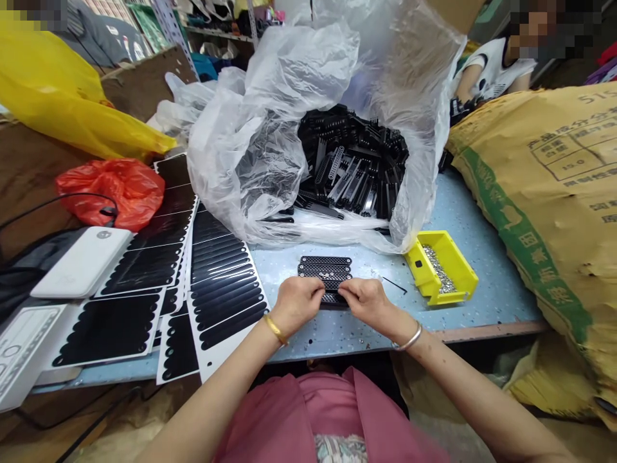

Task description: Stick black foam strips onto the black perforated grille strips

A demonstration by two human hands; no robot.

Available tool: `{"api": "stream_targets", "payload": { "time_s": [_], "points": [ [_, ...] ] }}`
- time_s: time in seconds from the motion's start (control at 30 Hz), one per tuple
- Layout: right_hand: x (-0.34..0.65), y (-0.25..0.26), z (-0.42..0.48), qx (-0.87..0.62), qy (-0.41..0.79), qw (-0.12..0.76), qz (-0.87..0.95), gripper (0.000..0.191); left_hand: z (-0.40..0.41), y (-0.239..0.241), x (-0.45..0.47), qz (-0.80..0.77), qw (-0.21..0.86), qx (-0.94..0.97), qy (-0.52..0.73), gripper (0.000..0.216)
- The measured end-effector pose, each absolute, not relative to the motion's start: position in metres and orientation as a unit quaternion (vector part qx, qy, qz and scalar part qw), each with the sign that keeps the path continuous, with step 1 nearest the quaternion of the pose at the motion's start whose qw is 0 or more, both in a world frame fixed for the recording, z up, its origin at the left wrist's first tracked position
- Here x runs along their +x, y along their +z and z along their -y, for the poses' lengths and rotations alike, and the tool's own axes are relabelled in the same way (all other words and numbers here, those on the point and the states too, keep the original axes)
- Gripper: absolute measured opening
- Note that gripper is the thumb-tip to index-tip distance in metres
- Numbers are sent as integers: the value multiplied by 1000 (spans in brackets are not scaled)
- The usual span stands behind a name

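Observation:
Several flat black strips (325, 261) with a fine patterned surface lie side by side on the blue table. Small silvery pieces rest on the middle ones. At the left end of the strips nearest me, my left hand (299, 301) is closed, thumb and finger pinching. My right hand (370, 305) pinches at the opposite end. Between both hands is a black patterned strip (332, 298), its ends hidden by my fingertips. Behind them, a clear plastic bag (274, 173) lies open with many black plastic strips (354, 170) inside.
A yellow bin (456, 263) of small metal pieces stands right, near a thin black rod (395, 285). Sheets of black stickers (224, 283), a white power bank (81, 262) and a red bag (113, 193) lie left. A large yellow sack (544, 193) borders the right; a person (499, 71) sits beyond.

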State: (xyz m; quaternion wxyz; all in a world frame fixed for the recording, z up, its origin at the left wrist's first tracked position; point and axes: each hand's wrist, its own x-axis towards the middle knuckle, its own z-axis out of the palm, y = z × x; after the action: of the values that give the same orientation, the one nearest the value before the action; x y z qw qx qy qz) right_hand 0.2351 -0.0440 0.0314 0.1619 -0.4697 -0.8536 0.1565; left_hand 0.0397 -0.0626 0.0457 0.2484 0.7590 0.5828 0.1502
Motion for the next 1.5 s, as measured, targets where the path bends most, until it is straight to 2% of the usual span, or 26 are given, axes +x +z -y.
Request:
{"api": "stream_targets", "payload": {
  "time_s": [0.07,0.2,0.4,0.67,0.73,0.97,1.13,1.27,1.43,1.5],
  "points": [
    [236,29,56,-454,170,166,859,23,71,44,34,-596,285,732,167,22],
    [236,24,67,-462,180,161,853,24,84,37,30,-621,277,709,189,23],
    [232,16,63,-491,230,204,815,22,84,30,33,-644,311,664,217,21],
    [254,14,76,-584,261,262,723,13,90,28,30,-642,318,643,269,20],
    [263,9,82,-611,263,259,700,16,94,28,25,-658,308,629,277,16],
    [264,-10,81,-609,203,237,729,20,98,18,13,-686,194,683,159,14],
    [261,-10,75,-610,171,252,732,23,94,16,19,-683,188,693,133,22],
    [263,-4,74,-632,220,261,696,21,94,19,19,-706,191,662,165,30],
    [257,6,70,-673,298,302,606,38,89,22,22,-736,218,595,238,37],
    [251,9,67,-685,304,288,596,43,87,23,25,-734,228,597,228,38]
  ]
}}
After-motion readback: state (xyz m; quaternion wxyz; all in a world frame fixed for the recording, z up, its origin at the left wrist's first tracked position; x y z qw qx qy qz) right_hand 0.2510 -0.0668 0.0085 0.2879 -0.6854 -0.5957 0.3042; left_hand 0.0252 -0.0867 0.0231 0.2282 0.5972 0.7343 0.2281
